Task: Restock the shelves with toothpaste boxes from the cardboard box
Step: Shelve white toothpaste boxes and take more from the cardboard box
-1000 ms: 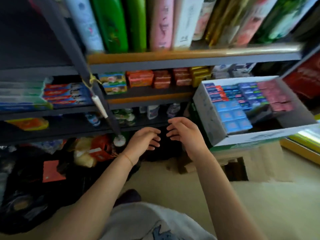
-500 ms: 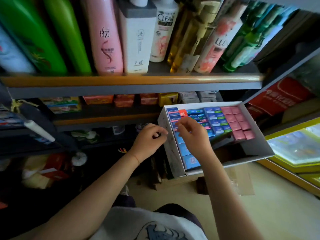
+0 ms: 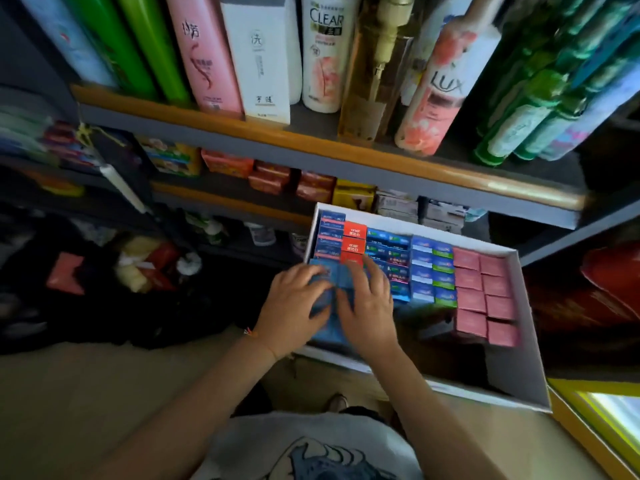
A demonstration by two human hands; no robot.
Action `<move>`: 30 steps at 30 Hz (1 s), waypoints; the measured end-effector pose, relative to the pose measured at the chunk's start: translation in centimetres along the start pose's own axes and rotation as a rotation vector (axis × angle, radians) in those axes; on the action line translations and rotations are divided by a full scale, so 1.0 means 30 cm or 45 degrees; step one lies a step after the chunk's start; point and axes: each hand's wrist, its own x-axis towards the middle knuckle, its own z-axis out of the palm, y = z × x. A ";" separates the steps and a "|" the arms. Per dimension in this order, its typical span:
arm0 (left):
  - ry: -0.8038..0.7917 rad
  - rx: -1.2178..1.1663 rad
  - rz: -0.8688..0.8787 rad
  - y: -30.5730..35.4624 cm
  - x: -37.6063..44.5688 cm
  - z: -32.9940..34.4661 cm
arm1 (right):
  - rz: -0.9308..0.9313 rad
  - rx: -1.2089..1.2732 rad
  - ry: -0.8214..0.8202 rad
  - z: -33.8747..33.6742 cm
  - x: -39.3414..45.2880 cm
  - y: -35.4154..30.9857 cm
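A white cardboard box stands open below the shelves, packed with upright toothpaste boxes in rows: dark blue and red, blue and green, pink. At its near left corner sits a block of light blue toothpaste boxes. My left hand and my right hand lie side by side on that block, fingers curled over its far edge and thumbs on the near side. The hands hide most of the block. Blurred toothpaste boxes lie on a shelf at far left.
The top shelf carries tall shampoo bottles. Below it, a shelf holds orange and yellow soap packs. Dark bags and loose packets crowd the floor at left. A yellow-framed case sits at lower right.
Both hands moved from in front of the low shelves to the cardboard box and now close on the light blue boxes. The view swung right and up.
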 end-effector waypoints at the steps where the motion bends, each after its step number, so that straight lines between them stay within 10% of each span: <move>1: -0.029 0.041 -0.034 0.017 -0.015 0.008 | -0.012 0.001 0.027 -0.010 -0.018 0.015; 16: 0.089 0.355 -0.141 0.144 -0.178 0.024 | -0.268 -0.019 -0.064 -0.073 -0.186 0.084; 30: -0.211 -0.092 -0.359 0.314 -0.141 0.073 | 0.214 0.055 -0.252 -0.156 -0.209 0.156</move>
